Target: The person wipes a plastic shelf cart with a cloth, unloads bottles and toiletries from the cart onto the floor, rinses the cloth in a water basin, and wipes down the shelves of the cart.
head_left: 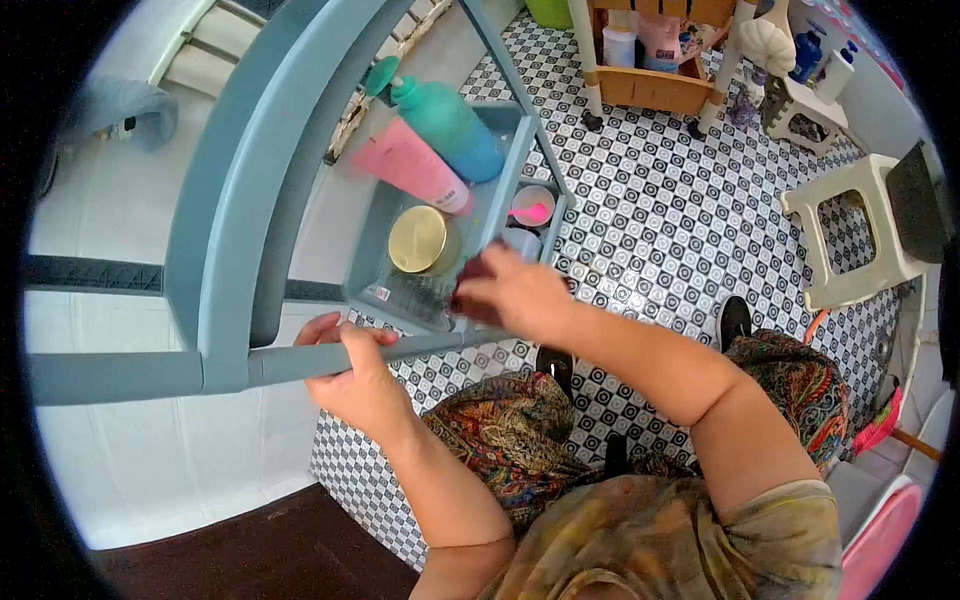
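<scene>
My left hand [360, 375] is wrapped round a blue-grey post [430, 345] of a shelf rack. Over the near end of the rack's tray [365, 255], my right hand [525, 300] is smeared by motion. Its fingers are closed on a dark red, cloth-like piece [473, 280], partly hidden by the hand. In the tray lie a green-and-blue pump bottle [450, 130], a pink tube [415, 170] and a round jar with a gold lid [418, 240]. A small side holder beside the tray carries a cup [534, 194] with a pink scoop-like item in it.
Patterned tiles [660, 230] cover the floor. A cream stool [860, 240] stands at the right, a smaller stool [805, 115] with bottles behind it. At the back is a wooden shelf unit [640, 90]. A white wall [150, 450] borders the left.
</scene>
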`<state>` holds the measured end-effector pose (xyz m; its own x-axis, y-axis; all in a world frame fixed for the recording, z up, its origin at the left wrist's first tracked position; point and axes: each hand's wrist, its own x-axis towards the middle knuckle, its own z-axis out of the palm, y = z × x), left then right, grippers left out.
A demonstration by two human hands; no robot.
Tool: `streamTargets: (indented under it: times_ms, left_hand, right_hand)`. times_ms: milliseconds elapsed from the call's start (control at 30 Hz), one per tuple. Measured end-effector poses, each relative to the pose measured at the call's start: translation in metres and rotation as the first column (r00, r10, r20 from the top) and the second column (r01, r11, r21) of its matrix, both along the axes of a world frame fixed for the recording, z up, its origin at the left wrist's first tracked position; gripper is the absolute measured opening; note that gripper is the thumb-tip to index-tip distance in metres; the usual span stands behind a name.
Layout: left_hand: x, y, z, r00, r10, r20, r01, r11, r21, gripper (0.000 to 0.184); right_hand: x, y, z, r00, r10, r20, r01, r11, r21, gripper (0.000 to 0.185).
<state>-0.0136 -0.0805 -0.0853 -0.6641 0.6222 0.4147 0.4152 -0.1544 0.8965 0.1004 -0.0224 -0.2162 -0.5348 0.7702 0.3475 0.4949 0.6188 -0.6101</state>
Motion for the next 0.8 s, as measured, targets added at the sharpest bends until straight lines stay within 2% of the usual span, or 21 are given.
streamTargets:
  times_ms: [67,133,200,233,267,333,400,433,467,533,600,633,667,733,767,800]
  left_hand:
    - [-0.003,0.000,-0.004,1.000,-0.017,0.011,0.016,0.999,0.033,0.017]
    - [-0.004,-0.001,-0.005,1.000,-0.013,0.027,0.012,1.000,0.019,0.018]
    - [-0.001,0.001,-0.004,0.999,-0.016,0.038,0.015,0.999,0.030,0.018]
    - [0.000,-0.001,-0.002,0.999,0.011,0.035,-0.011,1.000,0.008,0.019]
    - [0.000,-0.001,-0.002,0.999,-0.001,0.035,0.000,1.000,0.030,0.019]
    - [0.000,-0.002,-0.004,1.000,0.001,0.028,-0.001,1.000,0.017,0.018]
    - [-0.001,-0.001,-0.003,0.999,0.000,0.038,-0.001,1.000,0.022,0.018]
    - [-0.002,-0.003,-0.004,1.000,0.000,0.024,-0.001,1.000,0.017,0.017]
    - [-0.004,-0.003,-0.004,1.000,-0.001,0.007,0.000,1.000,0.015,0.017]
    - [-0.008,-0.002,-0.005,0.999,-0.008,0.037,0.006,0.999,0.048,0.017]
    - [-0.011,-0.002,-0.004,1.000,0.013,0.004,-0.013,0.999,0.039,0.016]
    - [-0.011,-0.002,0.000,1.000,0.011,-0.001,-0.011,1.000,0.019,0.016]
    - [-0.013,-0.003,0.001,1.000,0.013,0.001,-0.013,1.000,0.021,0.016]
    - [-0.018,-0.003,0.003,0.999,-0.027,-0.021,0.028,0.999,0.037,0.016]
    - [-0.022,-0.004,0.003,0.999,-0.026,-0.019,0.026,0.999,0.043,0.016]
    - [-0.029,-0.006,0.003,0.999,-0.042,-0.034,0.044,0.998,0.040,0.016]
  right_hand:
    - [0.015,0.032,0.002,0.991,-0.131,-0.030,0.129,0.990,-0.054,0.028]
    - [0.030,0.068,-0.003,0.963,-0.251,-0.096,0.256,0.965,0.052,0.026]
    - [0.050,0.116,-0.004,0.897,-0.441,-0.039,0.442,0.896,0.031,0.026]
    - [0.056,0.131,-0.004,0.879,-0.474,-0.045,0.476,0.878,0.044,0.027]
    - [0.060,0.142,0.000,0.854,-0.520,0.025,0.519,0.853,0.051,0.029]
    - [0.065,0.150,0.002,0.844,-0.536,-0.009,0.534,0.841,0.086,0.032]
    - [0.055,0.149,-0.012,0.795,-0.599,-0.095,0.604,0.797,0.031,0.032]
    - [0.048,0.149,-0.022,0.750,-0.626,-0.214,0.636,0.771,-0.029,0.031]
    - [0.045,0.140,-0.019,0.735,-0.631,-0.250,0.636,0.768,-0.068,0.032]
    - [0.043,0.114,-0.012,0.778,-0.600,-0.187,0.575,0.800,-0.173,0.030]
    - [0.048,0.097,-0.025,0.879,-0.402,-0.257,0.389,0.915,-0.101,0.028]
    - [0.052,0.088,-0.015,0.921,-0.318,-0.224,0.283,0.943,-0.178,0.028]
    - [0.054,0.085,-0.022,0.922,-0.316,-0.223,0.281,0.944,-0.175,0.028]
    - [0.063,0.083,-0.041,0.901,-0.237,-0.363,0.169,0.963,-0.209,0.029]
    - [0.070,0.079,-0.038,0.898,-0.326,-0.295,0.221,0.915,-0.339,0.029]
    - [0.080,0.078,-0.040,0.886,-0.348,-0.307,0.236,0.907,-0.347,0.028]
